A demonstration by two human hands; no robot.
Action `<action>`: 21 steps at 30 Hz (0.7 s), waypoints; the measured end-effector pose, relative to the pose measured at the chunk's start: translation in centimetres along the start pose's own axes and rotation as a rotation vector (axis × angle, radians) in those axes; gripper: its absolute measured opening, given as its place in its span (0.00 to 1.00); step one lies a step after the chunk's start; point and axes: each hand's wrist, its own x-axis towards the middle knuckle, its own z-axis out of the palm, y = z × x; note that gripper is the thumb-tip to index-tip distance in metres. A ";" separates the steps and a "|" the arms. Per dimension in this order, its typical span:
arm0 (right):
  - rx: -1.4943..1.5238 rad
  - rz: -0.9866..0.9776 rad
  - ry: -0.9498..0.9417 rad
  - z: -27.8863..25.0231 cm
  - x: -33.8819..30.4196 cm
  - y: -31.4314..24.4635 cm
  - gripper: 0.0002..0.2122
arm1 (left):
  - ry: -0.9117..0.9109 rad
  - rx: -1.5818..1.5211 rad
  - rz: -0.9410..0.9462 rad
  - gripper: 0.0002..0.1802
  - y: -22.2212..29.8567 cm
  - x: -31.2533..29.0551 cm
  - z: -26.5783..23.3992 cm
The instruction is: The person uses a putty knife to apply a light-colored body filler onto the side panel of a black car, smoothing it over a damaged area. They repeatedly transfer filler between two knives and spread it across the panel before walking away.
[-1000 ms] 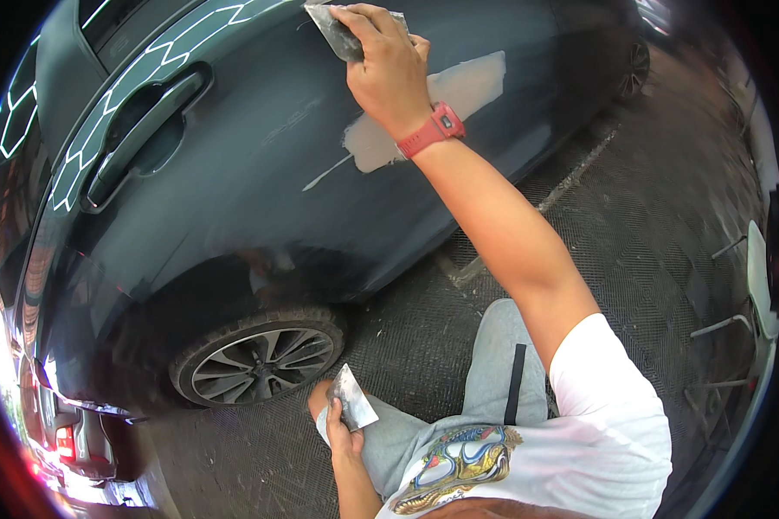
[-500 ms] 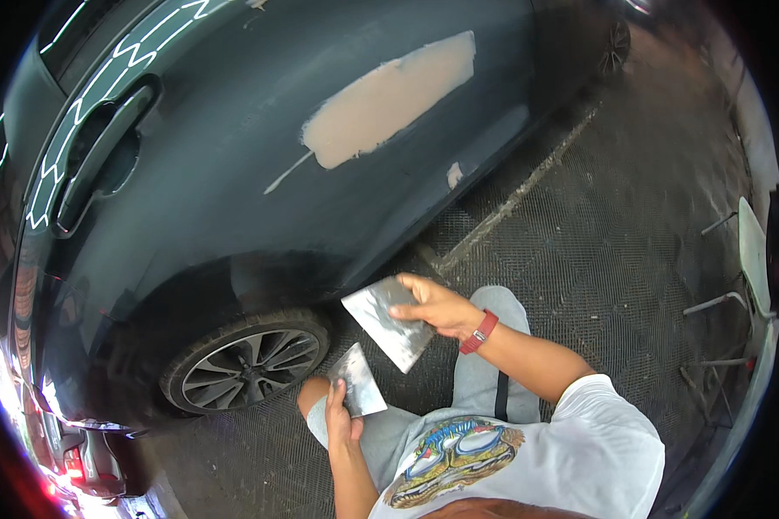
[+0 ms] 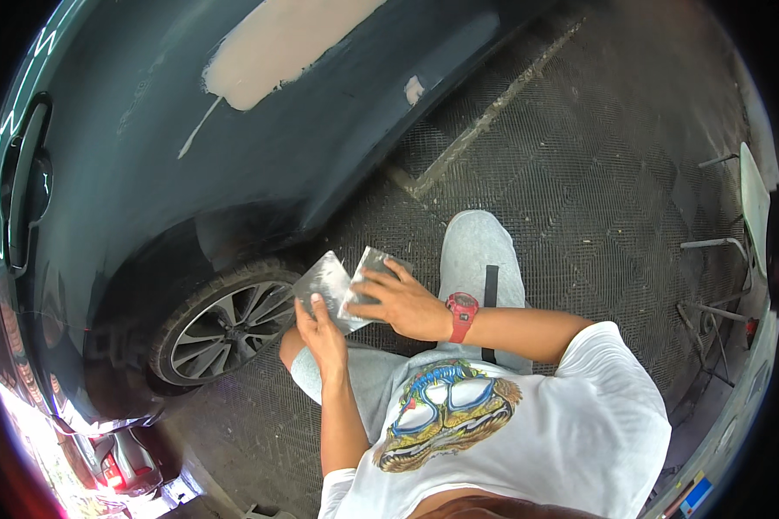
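Observation:
My left hand [image 3: 324, 339] is closed on a thin metal filler spreader [image 3: 324, 280], a square sheet, with the thumb on its face. My right hand [image 3: 407, 307] grips a second metal spreader [image 3: 372, 262], fingers spread across its upper face. The two sheets meet or overlap at their near edges, above my lap and beside the car's wheel. Beyond them is a dark car door panel [image 3: 260, 164] carrying a large smooth patch of beige body filler [image 3: 277, 52]. A thin streak of filler trails off its lower left end.
The car's wheel [image 3: 234, 333] stands close to my left knee. A smaller filler spot [image 3: 415, 90] sits near the panel's lower edge. Dark ridged mats [image 3: 597, 199] cover the floor. On the right is a chair [image 3: 753, 216] with metal legs.
Both hands have come together, bringing the two spreaders from apart to touching or overlapping. The right hand has turned over its sheet. The view has shifted, so the filler patch sits higher and further left.

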 end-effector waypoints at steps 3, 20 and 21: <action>-0.045 -0.042 -0.247 -1.3 -0.8 0.9 0.27 | 0.153 -0.312 -0.036 0.22 -1.6 -0.6 0.0; -0.050 0.133 0.021 -1.7 -0.5 5.4 0.29 | -0.066 0.238 0.035 0.22 2.8 -1.6 2.8; -0.007 0.090 0.017 -1.3 -0.8 4.4 0.29 | 0.059 0.472 0.157 0.24 2.2 -1.7 3.0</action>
